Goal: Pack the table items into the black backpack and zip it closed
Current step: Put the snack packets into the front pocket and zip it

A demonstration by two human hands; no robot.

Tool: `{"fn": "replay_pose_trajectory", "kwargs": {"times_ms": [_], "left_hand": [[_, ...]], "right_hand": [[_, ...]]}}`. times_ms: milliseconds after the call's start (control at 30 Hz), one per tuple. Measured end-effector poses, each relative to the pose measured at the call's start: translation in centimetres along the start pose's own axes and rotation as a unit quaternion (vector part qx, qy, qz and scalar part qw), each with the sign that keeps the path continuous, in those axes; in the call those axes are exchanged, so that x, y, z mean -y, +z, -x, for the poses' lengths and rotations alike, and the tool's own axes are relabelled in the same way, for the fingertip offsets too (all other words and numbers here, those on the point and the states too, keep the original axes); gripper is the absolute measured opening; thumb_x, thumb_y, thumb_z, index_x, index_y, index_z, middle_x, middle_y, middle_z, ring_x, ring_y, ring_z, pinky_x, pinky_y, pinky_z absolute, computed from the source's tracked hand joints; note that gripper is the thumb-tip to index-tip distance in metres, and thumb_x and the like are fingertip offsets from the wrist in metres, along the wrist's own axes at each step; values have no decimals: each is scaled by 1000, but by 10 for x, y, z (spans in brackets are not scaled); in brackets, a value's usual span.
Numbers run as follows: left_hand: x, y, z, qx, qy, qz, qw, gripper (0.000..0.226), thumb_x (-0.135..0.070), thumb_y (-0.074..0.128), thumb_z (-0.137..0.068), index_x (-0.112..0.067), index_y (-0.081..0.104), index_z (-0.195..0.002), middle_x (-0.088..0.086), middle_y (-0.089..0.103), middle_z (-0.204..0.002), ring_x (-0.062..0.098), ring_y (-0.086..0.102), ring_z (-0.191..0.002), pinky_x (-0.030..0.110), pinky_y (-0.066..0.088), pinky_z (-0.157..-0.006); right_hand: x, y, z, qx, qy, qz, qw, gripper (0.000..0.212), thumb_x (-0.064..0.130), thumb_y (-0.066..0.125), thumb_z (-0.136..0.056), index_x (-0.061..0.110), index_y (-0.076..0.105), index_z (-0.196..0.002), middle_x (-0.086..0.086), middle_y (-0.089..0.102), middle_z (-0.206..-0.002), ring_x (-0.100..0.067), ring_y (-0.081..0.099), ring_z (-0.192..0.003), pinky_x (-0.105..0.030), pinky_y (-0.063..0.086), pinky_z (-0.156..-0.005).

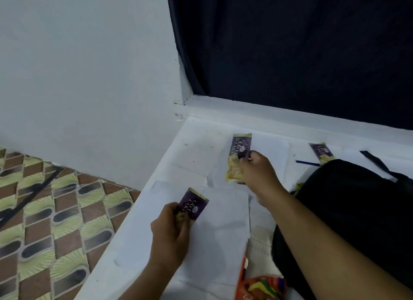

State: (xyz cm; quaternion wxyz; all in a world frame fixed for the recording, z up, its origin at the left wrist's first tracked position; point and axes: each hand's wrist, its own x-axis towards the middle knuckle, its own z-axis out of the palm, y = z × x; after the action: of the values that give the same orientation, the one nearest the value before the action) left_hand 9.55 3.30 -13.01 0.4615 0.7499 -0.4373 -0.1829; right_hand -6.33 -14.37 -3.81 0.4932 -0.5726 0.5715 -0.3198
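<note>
My left hand (169, 234) grips a purple and yellow layer cake packet (194, 207) by its lower end, above the white table (138, 228). My right hand (259, 171) holds a second layer cake packet (238, 156) further back. A third packet (321, 152) lies at the back right beside a blue pen (307, 163). The black backpack (348, 210) sits on the right, partly under my right forearm; its opening is hidden from view.
White paper sheets (223, 221) cover the tabletop. An orange snack bag (261, 286) lies at the near edge. A dark curtain (290, 53) hangs behind the table, a white wall (89, 76) on the left. Patterned floor (44, 221) lies beyond the table's left edge.
</note>
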Motion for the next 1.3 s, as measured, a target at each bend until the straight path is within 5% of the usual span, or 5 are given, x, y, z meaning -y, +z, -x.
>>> {"fn": "replay_pose_trajectory", "kwargs": {"times_ms": [167,300,667,1100,1300], "left_hand": [[0,-2,3,-2,77,-96,992,16,-13,67,-84,-22,63,-97,-2,72,-89,28,67,-75,45,54,-72],[-10,-1,10,38,175,-221,959,16,-22,52,-82,-20,67,-85,-3,71,-81,29,66,-68,40,50,-68],[-57,-6,-7,183,68,-342,919,17,-29,59,-93,-19,50,-103,1,68,-79,28,66,-79,35,50,-68],[-231,94,115,3,95,-80,992,12,-20,61,-97,-16,54,-106,-1,61,-84,22,54,-74,35,40,-68],[-318,162,181,14,98,90,991,11,-36,65,-93,-29,60,-100,-9,66,-81,11,61,-73,31,46,-66]], "right_hand": [[-8,-35,87,63,87,-327,939,13,15,55,-100,13,67,-105,-9,73,-97,-30,71,-90,-47,60,-75],[-23,-69,137,10,39,-300,953,15,10,64,-94,11,71,-107,-12,74,-97,-29,72,-90,-48,58,-86],[-44,-188,201,-96,-9,-347,933,20,7,61,-94,9,68,-112,-19,74,-96,-42,73,-87,-43,61,-72],[-113,-350,225,-99,-17,-315,944,19,5,64,-92,9,66,-111,-23,73,-96,-41,73,-87,-52,58,-80],[-144,-413,235,-129,-56,-294,945,58,1,66,-91,37,46,-132,-15,76,-95,-41,73,-83,-48,60,-74]]}}
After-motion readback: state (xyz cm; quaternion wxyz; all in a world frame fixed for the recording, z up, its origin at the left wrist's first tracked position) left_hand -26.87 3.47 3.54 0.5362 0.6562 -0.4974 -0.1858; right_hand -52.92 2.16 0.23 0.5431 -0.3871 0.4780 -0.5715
